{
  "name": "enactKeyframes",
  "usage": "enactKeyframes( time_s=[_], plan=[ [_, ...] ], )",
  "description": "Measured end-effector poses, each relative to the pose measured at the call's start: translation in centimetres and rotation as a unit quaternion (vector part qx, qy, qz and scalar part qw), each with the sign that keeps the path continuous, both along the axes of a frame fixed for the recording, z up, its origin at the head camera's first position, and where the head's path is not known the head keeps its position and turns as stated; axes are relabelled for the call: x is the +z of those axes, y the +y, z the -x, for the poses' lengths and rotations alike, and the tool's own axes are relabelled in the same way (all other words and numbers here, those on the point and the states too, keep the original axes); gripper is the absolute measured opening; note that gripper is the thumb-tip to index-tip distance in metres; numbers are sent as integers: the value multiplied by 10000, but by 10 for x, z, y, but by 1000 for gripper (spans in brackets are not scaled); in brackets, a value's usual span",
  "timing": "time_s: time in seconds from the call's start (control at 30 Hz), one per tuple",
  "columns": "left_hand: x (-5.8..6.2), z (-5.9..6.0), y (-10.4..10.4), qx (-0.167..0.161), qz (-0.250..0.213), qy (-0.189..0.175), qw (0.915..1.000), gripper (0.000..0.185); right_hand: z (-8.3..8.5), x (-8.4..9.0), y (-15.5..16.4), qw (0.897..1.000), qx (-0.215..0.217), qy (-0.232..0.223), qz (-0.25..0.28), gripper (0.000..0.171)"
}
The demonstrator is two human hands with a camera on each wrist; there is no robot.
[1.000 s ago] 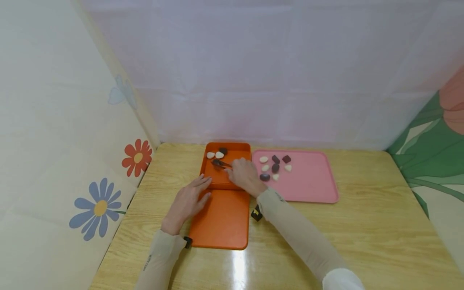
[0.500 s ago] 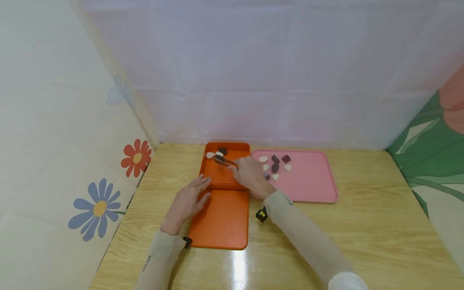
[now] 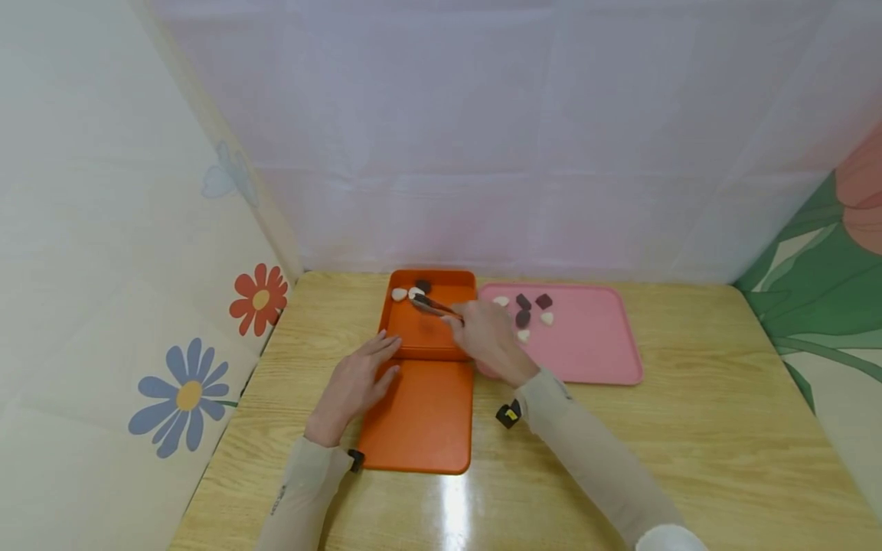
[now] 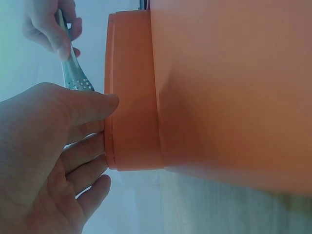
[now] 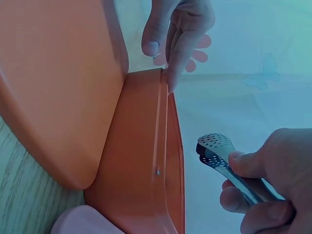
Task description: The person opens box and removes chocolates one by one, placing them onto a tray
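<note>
My right hand [image 3: 491, 340] grips small metal tongs [image 5: 241, 187] with perforated ends, held above the orange box [image 3: 448, 333]. Between the tongs' ends sits a dark piece [image 5: 201, 150], like a chocolate, seen in the right wrist view. Two white pieces [image 3: 400, 294] and a dark one [image 3: 423, 287] lie at the box's far left; the tongs' tips partly overlap one white piece in the head view. With fingers extended, my left hand [image 3: 353, 390] touches the box's near left corner, as the left wrist view [image 4: 53, 141] also shows for that hand.
An orange lid [image 3: 420, 421] lies open toward me, joined along the box's near edge. To the right is a pink tray [image 3: 592, 344] bearing several dark and white pieces [image 3: 524, 302], partly hidden by my right hand. A white cloth wall [image 3: 482, 153] stands behind the table.
My right hand has moved right, over the pink tray's left edge, and the tongs have shifted right and slightly farther away. My left hand stays at the box corner.
</note>
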State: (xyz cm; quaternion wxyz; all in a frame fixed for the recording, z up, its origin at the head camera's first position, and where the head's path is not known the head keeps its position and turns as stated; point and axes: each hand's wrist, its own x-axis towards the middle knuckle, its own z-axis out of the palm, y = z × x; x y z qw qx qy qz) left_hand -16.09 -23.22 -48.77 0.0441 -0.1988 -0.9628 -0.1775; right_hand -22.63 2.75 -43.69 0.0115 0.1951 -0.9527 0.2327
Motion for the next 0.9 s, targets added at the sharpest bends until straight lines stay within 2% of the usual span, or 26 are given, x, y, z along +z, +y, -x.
enactKeyframes(
  time_s=[0.13,0.4,0.67,0.9],
  plan=[
    [-1,1,0,-28,-31,33,10000,55,-2,-1,7,9999,0,58,114,33],
    [-3,1,-1,-100,-83,199,9997,54,-2,-4,25,9984,-62,563,-96,35],
    [-1,1,-1,-95,-95,74,9999,55,-6,-7,39,9993,-253,183,212,29],
    [1,0,0,-33,-36,-45,10000,55,-12,-15,52,9984,-272,458,213,25]
  ],
)
